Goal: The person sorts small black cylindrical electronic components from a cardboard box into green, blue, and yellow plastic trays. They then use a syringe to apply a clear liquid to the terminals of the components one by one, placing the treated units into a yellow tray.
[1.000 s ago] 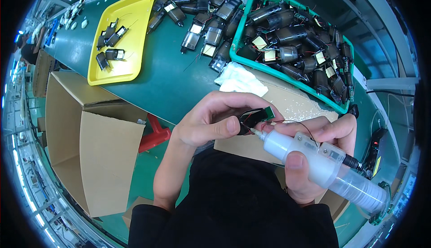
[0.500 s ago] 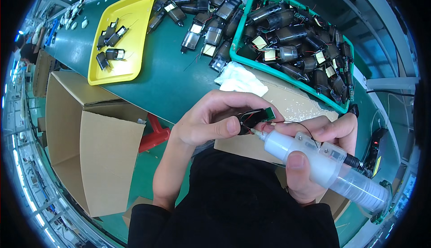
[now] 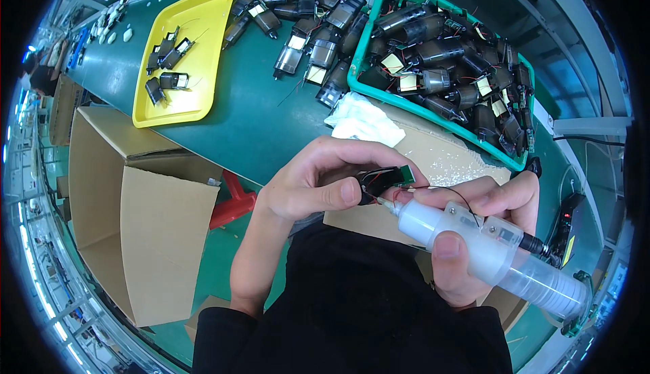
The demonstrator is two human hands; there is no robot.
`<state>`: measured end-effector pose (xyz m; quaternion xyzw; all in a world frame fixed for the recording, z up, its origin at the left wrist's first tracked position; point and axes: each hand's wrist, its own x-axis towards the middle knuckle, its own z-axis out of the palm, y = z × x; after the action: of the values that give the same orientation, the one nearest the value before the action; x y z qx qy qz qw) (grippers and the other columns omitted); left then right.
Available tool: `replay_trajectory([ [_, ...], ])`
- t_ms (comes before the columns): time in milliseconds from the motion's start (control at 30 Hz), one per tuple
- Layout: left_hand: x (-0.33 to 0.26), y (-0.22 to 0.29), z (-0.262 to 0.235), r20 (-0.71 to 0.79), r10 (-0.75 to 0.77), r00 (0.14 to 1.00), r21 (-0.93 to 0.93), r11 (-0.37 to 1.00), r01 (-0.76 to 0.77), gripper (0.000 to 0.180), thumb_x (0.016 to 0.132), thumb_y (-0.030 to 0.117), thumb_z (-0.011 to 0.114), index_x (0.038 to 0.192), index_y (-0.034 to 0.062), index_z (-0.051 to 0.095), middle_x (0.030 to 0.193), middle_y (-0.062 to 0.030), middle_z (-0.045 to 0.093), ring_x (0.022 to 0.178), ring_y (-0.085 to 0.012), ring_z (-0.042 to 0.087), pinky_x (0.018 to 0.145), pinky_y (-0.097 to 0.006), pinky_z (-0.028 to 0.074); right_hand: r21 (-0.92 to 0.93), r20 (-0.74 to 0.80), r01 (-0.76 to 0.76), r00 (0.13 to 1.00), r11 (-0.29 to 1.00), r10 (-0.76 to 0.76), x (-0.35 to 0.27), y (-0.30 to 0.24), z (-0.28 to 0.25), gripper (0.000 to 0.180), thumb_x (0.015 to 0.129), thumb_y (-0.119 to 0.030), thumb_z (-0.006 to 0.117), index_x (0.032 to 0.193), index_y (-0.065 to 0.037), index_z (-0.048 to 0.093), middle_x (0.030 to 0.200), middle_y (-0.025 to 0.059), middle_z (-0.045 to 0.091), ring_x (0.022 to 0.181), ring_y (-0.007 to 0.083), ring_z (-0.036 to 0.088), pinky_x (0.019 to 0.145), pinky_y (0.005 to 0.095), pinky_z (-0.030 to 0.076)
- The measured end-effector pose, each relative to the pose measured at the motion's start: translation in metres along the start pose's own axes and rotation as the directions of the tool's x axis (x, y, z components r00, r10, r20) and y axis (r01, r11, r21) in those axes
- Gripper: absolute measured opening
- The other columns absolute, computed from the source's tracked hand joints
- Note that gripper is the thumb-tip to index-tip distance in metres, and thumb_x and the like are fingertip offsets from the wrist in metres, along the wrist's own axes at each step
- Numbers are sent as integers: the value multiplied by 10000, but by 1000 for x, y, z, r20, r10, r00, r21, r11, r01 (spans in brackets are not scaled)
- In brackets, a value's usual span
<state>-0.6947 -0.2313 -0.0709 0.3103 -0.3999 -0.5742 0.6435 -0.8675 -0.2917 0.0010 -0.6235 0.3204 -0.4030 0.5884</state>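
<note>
My left hand (image 3: 318,188) pinches the small black part (image 3: 379,183) above the desk's near edge; my right hand (image 3: 467,238) grips the dispenser syringe (image 3: 487,252), tip touching it. Dispensing step, I judge; next needs a steady squeeze.

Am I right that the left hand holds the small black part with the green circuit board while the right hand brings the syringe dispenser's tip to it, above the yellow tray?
Not quite. The left hand holds the small black part and the right hand brings the syringe dispenser to it, but above a cardboard sheet; the head view shows the yellow tray far off to the left.
</note>
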Motion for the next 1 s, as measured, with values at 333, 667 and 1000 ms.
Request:
replay_trajectory([
  [333,-1,0,-1,8,13,1000,7,1000,-13,716,875,546,633,1088,-136,614,1006,-211,656,848,-208,631,747,-313,489,-34,33,44,999,998,-42,0,4,-5,617,764,-392,817,980,-73,335,830,183,660,757,211,686,753,326,570],
  [667,0,-3,0,4,17,1000,-35,999,-16,707,870,541,636,1078,-136,618,976,-194,652,823,-197,620,724,-303,477,18,136,99,986,995,-101,1,6,-11,581,777,-274,804,1005,-45,321,907,191,663,853,242,695,819,343,565],
  [1000,-10,19,-22,-236,66,970,382,924,30,585,933,465,603,1211,-50,599,1003,-79,614,838,-129,570,720,-267,456,60,286,216,932,974,-224,2,20,-27,502,815,-68,755,1043,4,314,998,235,665,941,284,703,808,317,570],
])
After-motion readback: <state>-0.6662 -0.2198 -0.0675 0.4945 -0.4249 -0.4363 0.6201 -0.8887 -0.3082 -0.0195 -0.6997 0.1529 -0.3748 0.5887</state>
